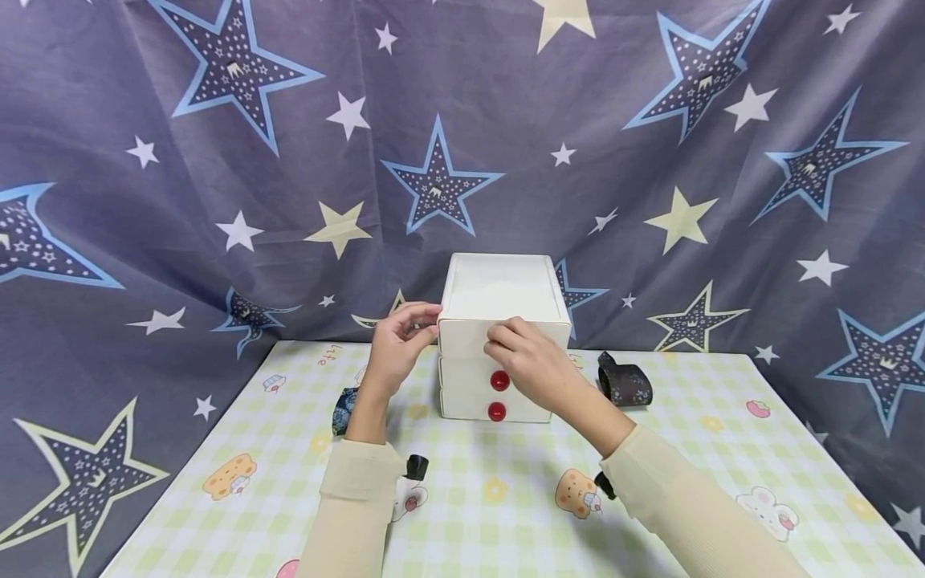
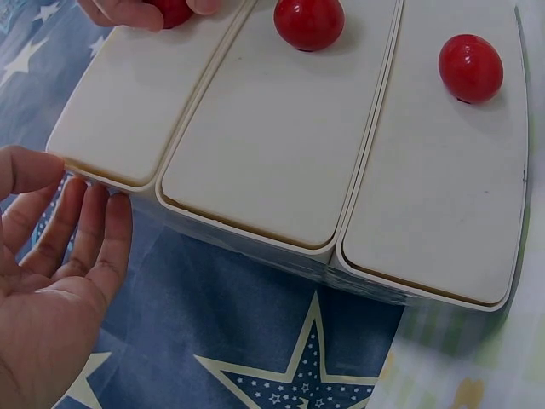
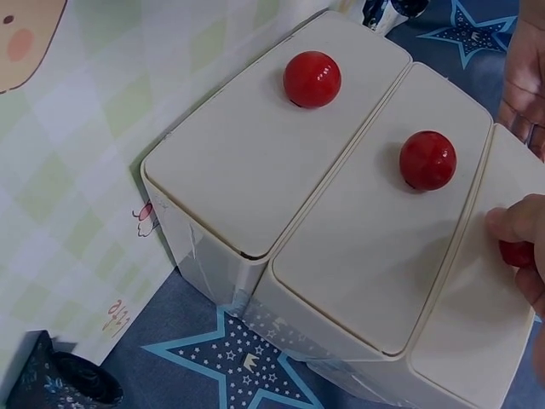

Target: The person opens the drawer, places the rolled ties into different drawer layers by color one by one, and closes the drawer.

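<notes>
A white cabinet (image 1: 502,289) with three stacked drawers stands at the back middle of the table. The thumb and fingers of my right hand (image 1: 531,361) pinch the top drawer's red knob (image 3: 516,254), which the hand hides in the head view. Below it, the middle red knob (image 1: 499,380) and the bottom red knob (image 1: 496,412) are untouched. At the cabinet's upper left, my left hand (image 1: 396,341) touches the side with fairly straight fingers, its thumb at the top drawer's front edge. All three drawer fronts sit level with the cabinet's edges in the left wrist view.
Right of the cabinet lies a dark flowered object (image 1: 629,385) with a round opening. A blue patterned object (image 1: 344,411) is partly hidden behind my left wrist. A checked cloth (image 1: 462,514) covers the table, and a star-printed curtain (image 1: 462,80) hangs close behind the cabinet.
</notes>
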### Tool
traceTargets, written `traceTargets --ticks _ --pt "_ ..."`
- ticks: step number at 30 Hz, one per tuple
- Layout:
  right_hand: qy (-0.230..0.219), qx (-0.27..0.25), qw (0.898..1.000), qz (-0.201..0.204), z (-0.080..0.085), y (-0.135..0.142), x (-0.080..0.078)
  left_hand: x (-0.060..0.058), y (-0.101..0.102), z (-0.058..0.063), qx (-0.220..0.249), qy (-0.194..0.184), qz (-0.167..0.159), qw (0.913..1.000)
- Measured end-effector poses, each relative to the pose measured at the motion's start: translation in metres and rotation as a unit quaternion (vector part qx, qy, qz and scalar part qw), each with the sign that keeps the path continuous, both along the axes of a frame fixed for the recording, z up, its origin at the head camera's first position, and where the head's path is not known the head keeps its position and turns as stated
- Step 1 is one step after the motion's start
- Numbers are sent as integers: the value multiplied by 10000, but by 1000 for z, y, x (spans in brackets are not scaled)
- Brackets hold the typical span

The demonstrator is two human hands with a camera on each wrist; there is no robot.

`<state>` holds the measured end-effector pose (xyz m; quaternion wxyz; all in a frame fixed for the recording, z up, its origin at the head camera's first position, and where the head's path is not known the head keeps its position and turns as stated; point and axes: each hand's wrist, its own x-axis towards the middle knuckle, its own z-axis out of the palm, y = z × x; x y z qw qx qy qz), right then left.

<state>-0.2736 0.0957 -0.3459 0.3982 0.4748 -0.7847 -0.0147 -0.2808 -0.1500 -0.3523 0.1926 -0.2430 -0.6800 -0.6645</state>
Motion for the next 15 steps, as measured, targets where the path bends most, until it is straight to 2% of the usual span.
traceTargets --ticks 15 --pt "-18 118 9999 -76 3 0 0 1 0 0 30 30 -48 10000"
